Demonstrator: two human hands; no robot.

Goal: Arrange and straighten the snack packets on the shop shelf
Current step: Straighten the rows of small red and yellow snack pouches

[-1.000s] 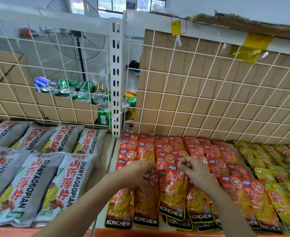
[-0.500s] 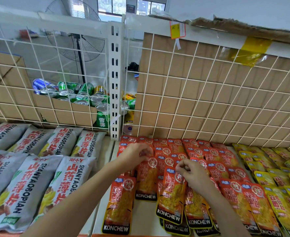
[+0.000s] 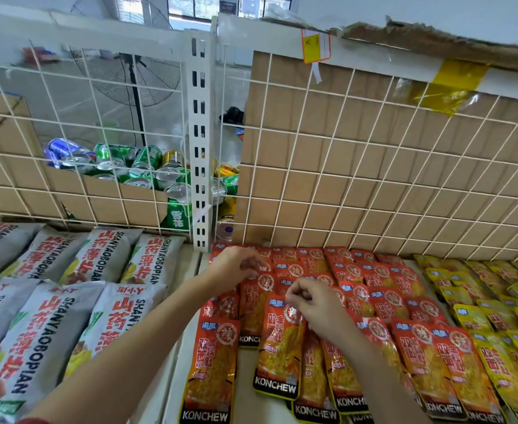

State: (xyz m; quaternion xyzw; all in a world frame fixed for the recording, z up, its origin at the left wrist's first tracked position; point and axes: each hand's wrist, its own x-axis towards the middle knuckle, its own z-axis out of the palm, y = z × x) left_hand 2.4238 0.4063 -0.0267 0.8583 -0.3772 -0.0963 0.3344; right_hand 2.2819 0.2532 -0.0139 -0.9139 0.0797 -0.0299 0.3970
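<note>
Several red and orange KONCHEW snack packets [image 3: 383, 304] lie in overlapping rows on the white shelf [image 3: 248, 390]. My left hand [image 3: 236, 267] pinches the top edge of one red packet [image 3: 253, 307] in the second column, near the back. My right hand [image 3: 315, 304] pinches the top of another red packet [image 3: 282, 356] that lies slightly tilted in the middle column. A single packet [image 3: 211, 368] lies alone at the front left of the red group.
Grey SHANYAOBOPIAN bags [image 3: 37, 316] fill the shelf to the left. Yellow packets [image 3: 496, 316] lie to the right. A white wire grid [image 3: 358, 166] backed with cardboard rises behind, with a slotted upright post [image 3: 199, 133]. Drink cans [image 3: 129, 166] sit beyond the grid.
My left hand has slid its red packet away from me toward the back of the shelf. My right hand has also drawn its packet a little farther back. White shelf now shows between the front packets.
</note>
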